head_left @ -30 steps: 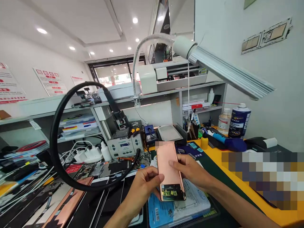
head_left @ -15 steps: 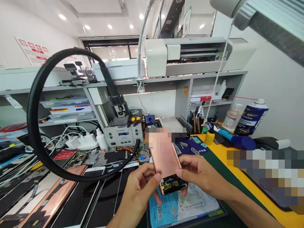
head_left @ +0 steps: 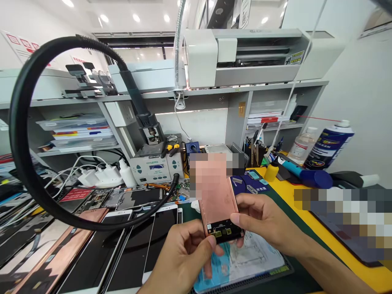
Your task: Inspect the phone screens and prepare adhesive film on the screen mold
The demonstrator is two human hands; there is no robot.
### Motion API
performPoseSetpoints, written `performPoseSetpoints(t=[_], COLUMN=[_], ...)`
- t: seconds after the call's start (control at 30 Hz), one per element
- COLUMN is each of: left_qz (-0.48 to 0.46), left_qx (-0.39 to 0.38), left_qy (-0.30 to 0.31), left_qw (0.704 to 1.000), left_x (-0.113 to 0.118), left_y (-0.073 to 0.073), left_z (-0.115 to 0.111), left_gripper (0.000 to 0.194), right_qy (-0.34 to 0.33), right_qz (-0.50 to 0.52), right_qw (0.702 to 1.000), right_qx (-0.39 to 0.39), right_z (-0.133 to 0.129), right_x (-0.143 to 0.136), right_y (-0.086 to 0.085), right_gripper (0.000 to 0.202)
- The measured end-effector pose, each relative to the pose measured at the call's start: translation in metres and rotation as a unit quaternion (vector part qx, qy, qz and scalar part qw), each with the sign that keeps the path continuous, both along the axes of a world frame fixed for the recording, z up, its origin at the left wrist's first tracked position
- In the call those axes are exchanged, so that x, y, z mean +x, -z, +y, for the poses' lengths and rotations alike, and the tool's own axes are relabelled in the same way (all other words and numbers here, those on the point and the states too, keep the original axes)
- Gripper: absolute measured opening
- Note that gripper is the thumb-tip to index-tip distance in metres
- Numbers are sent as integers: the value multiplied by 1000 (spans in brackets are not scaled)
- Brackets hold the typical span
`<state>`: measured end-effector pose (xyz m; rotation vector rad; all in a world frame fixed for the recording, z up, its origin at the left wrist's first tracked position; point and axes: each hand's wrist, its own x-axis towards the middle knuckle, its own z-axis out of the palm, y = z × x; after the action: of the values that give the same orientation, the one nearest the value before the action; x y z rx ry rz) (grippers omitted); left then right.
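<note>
Lower centre of frame: a copper-backed panel (head_left: 219,204) is held up off the bench, tilted, its dark bottom strip toward the camera. The left hand (head_left: 183,257) pinches the lower left corner, thumb on the face. The right hand (head_left: 263,222) grips the lower right edge. Both hands are closed on the panel, close together.

Hidden or unclear: the panel's upper part is pixelated and cannot be read. A second pixelated patch covers items at right, on the yellow bench edge (head_left: 288,200). The left fingers behind the panel are out of sight. A blue sheet (head_left: 235,265) under the hands is partly covered by them; its print is illegible. The lamp arm (head_left: 177,45) is cut off at the top edge.

Surface: a dark mat (head_left: 275,272) lies under the sheet. Lower left, loose phone screens (head_left: 159,232) and another copper panel (head_left: 61,257) lie flat, side by side. A black hose (head_left: 21,151) loops across the left half to a grey station (head_left: 154,167) at centre.

Room: grey shelving (head_left: 214,92) runs along the back, carrying a white machine (head_left: 245,53) at upper centre. A spray can (head_left: 329,145) stands at right, against a white wall. Ceiling spotlights show at upper left.
</note>
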<state>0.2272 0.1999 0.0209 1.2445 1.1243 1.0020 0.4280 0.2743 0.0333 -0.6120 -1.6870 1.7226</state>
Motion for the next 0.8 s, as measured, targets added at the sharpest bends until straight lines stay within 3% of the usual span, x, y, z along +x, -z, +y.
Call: performPoseSetpoints(t=[0.27, 0.8], left_qz=[18, 13], left_qx=[15, 40], left_qy=[-25, -9], left_qw=[999, 999], left_x=[1, 1], left_y=[2, 2], left_z=[1, 0], left_gripper=[37, 36], right_qy=[-6, -20], right_qz=[-7, -10], right_qw=[1000, 1000], right_qx=[7, -1], right_z=[0, 2], right_x=[-1, -5], right_y=[-1, -2], right_gripper=[18, 21])
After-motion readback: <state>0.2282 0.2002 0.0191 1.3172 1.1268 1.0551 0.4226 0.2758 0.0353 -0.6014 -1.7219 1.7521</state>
